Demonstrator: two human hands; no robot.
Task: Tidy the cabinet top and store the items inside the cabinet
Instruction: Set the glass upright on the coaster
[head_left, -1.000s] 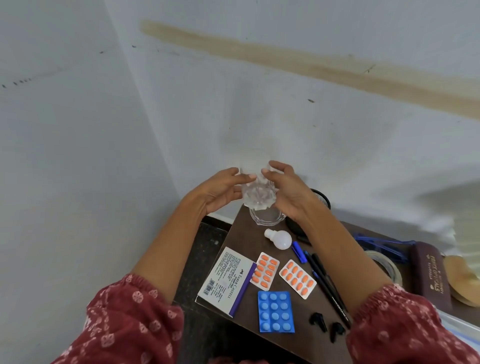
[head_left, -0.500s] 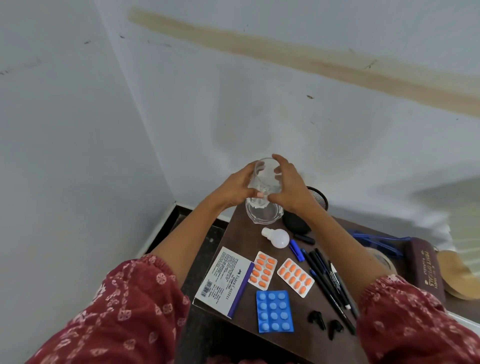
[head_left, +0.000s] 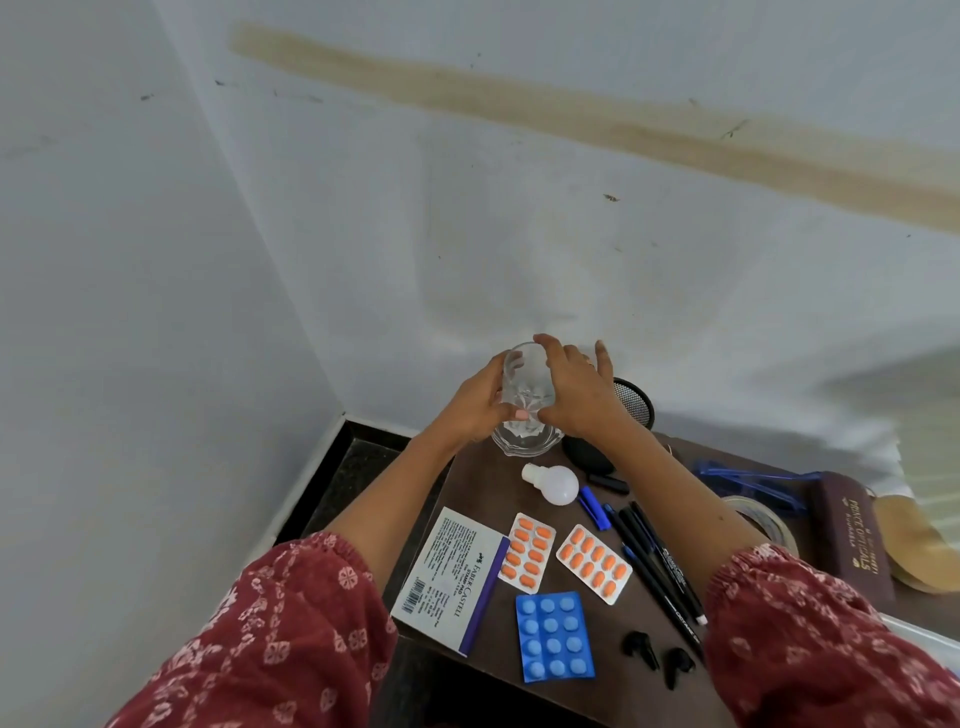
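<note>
Left hand (head_left: 475, 410) and right hand (head_left: 574, 402) still clasp the glass (head_left: 527, 371) over the bowl (head_left: 524, 447) at the bench (head_left: 475, 486) back; right outer fingers (head_left: 601, 356) now splayed; glass base hidden by thumbs

home | pill strips (head_left: 594, 563), bulb (head_left: 556, 483) (domestic clutter) | cabinet top (head_left: 478, 483)

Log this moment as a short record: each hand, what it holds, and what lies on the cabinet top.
left hand: grips the glass from its left side
right hand: holds the glass, thumb low, forefinger at the rim
glass: upright, over the glass bowl; contact unclear
cabinet top: bulb, stamp pad box, orange blister packs, blue blister pack, pens, earbuds
cabinet inside: not in view
</note>
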